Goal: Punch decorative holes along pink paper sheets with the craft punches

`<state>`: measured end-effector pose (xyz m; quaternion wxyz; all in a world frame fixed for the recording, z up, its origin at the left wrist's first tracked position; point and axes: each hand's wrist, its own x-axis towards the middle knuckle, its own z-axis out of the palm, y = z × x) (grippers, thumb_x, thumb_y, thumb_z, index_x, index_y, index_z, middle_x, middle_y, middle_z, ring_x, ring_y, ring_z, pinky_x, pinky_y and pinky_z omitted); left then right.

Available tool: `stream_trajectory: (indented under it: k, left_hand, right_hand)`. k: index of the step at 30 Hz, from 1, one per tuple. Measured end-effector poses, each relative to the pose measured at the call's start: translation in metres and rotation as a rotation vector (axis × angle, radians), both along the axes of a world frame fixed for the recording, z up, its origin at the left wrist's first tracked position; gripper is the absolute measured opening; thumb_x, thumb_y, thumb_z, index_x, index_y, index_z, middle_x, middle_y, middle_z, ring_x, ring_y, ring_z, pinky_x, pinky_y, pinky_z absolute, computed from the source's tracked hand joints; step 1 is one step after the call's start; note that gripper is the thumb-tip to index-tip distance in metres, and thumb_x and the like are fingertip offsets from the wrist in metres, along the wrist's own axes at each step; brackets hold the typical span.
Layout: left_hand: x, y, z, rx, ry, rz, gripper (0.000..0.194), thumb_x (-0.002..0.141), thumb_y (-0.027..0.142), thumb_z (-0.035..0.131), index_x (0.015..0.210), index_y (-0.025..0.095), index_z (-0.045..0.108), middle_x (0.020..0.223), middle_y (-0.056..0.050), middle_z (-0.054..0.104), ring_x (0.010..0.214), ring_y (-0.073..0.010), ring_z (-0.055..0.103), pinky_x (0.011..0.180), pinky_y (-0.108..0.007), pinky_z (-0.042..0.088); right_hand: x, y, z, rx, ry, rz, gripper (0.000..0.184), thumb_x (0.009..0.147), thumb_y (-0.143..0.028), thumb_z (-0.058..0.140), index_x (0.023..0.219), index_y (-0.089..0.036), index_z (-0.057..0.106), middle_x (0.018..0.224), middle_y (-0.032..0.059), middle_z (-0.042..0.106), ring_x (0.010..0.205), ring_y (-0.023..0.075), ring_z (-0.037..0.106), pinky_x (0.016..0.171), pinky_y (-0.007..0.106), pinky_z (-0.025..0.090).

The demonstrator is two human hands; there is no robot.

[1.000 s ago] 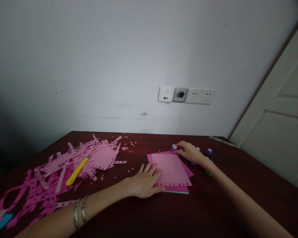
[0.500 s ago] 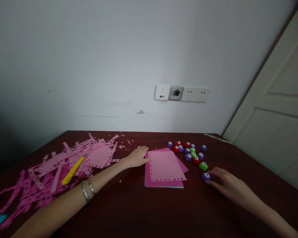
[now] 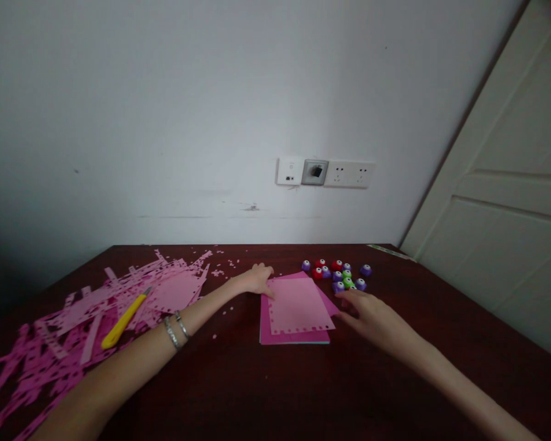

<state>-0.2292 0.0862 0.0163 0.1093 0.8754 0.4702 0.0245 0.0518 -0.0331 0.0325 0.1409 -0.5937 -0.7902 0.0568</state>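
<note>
A light pink sheet (image 3: 299, 305) with punched holes along its left and lower edges lies on darker pink paper (image 3: 284, 339), slightly askew. My left hand (image 3: 256, 280) rests at the sheet's upper left, fingers spread and thumb against its left edge. At the right side, my right hand (image 3: 365, 313) has its thumb and fingertips beside the dark pink paper's corner, with a gap between them. Just behind that hand are several small craft punches (image 3: 338, 276) in purple, red and green with round eye-like tops; the nearest ones are partly or wholly hidden by it.
A tangle of pink paper strips and scraps (image 3: 41, 349) covers the table's left side. On it lies a yellow craft knife (image 3: 125, 321), blade showing. Tiny paper bits are scattered at the back. The wall with sockets (image 3: 349, 174) bounds the table (image 3: 275, 398).
My right hand has left the nearest purple punch and moved left and away from me to the paper's right corner. My left hand stays by the sheet. The whole view has shifted slightly.
</note>
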Motion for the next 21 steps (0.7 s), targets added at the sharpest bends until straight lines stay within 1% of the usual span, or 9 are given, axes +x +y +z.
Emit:
stream_trajectory:
  k: [2, 4, 7, 9, 12, 15, 18, 21]
  left_hand:
    - [0.001, 0.003, 0.005, 0.003, 0.006, 0.019, 0.068, 0.053, 0.053, 0.071, 0.107, 0.014, 0.057, 0.105, -0.013, 0.059, 0.098, -0.0298, 0.053, 0.079, -0.032, 0.040]
    - [-0.002, 0.006, 0.007, 0.021, -0.028, 0.056, 0.056, 0.056, 0.051, 0.069, 0.099, 0.015, 0.060, 0.098, -0.010, 0.062, 0.093, -0.0270, 0.055, 0.074, -0.029, 0.041]
    - [-0.008, 0.011, 0.005, 0.017, -0.161, 0.105, 0.032, 0.069, 0.043, 0.058, 0.084, 0.015, 0.063, 0.085, -0.007, 0.065, 0.080, -0.0210, 0.058, 0.066, -0.026, 0.040]
    - [-0.012, 0.012, 0.004, -0.014, -0.263, 0.121, 0.023, 0.073, 0.034, 0.053, 0.076, 0.014, 0.064, 0.079, -0.006, 0.066, 0.074, -0.0182, 0.059, 0.062, -0.024, 0.040]
    - [-0.016, 0.013, 0.002, -0.039, -0.384, 0.163, 0.019, 0.072, 0.026, 0.051, 0.072, 0.014, 0.065, 0.078, -0.006, 0.068, 0.073, -0.0170, 0.060, 0.063, -0.023, 0.041]
    - [-0.019, 0.013, 0.000, -0.057, -0.464, 0.213, 0.020, 0.070, 0.023, 0.050, 0.073, 0.013, 0.067, 0.079, -0.006, 0.068, 0.073, -0.0170, 0.061, 0.065, -0.024, 0.042]
    - [-0.022, 0.012, -0.005, -0.115, -0.500, 0.170, 0.020, 0.069, 0.023, 0.052, 0.075, 0.013, 0.068, 0.079, -0.006, 0.069, 0.073, -0.0166, 0.061, 0.065, -0.024, 0.042]
    - [-0.024, 0.009, -0.011, -0.164, -0.458, 0.119, 0.021, 0.065, 0.026, 0.059, 0.079, 0.013, 0.069, 0.078, -0.006, 0.069, 0.071, -0.0171, 0.061, 0.064, -0.024, 0.043]
  right_hand:
    - [-0.017, 0.018, -0.001, -0.049, -0.041, 0.042, 0.027, 0.080, -0.035, 0.051, 0.097, -0.017, 0.061, 0.096, 0.0120, 0.064, 0.087, 0.0255, 0.060, 0.068, 0.031, 0.043]
    - [-0.027, 0.036, -0.006, -0.077, -0.089, 0.018, 0.027, 0.079, -0.038, 0.054, 0.092, -0.015, 0.061, 0.094, 0.0134, 0.064, 0.083, 0.0258, 0.060, 0.067, 0.031, 0.042]
    - [-0.033, 0.055, -0.015, -0.146, -0.116, -0.031, 0.039, 0.073, -0.045, 0.060, 0.092, -0.011, 0.059, 0.093, 0.0159, 0.063, 0.082, 0.0279, 0.060, 0.066, 0.032, 0.041]
    - [-0.036, 0.061, -0.020, -0.185, -0.121, -0.056, 0.047, 0.068, -0.047, 0.064, 0.095, -0.010, 0.058, 0.096, 0.0181, 0.063, 0.084, 0.0295, 0.060, 0.066, 0.033, 0.042]
    - [-0.042, 0.064, -0.020, -0.239, -0.141, -0.072, 0.051, 0.065, -0.044, 0.067, 0.101, -0.009, 0.056, 0.101, 0.0200, 0.062, 0.087, 0.0308, 0.060, 0.067, 0.034, 0.043]
    - [-0.046, 0.067, -0.017, -0.295, -0.165, -0.069, 0.048, 0.065, -0.042, 0.067, 0.100, -0.011, 0.057, 0.103, 0.0184, 0.062, 0.088, 0.0304, 0.061, 0.067, 0.034, 0.044]
    - [-0.046, 0.073, -0.016, -0.344, -0.155, -0.063, 0.045, 0.063, -0.040, 0.069, 0.096, -0.012, 0.058, 0.102, 0.0166, 0.063, 0.087, 0.0293, 0.061, 0.067, 0.033, 0.044]
    - [-0.044, 0.078, -0.021, -0.361, -0.108, -0.058, 0.051, 0.061, -0.039, 0.070, 0.101, -0.010, 0.056, 0.104, 0.0175, 0.062, 0.090, 0.0297, 0.060, 0.071, 0.034, 0.045]
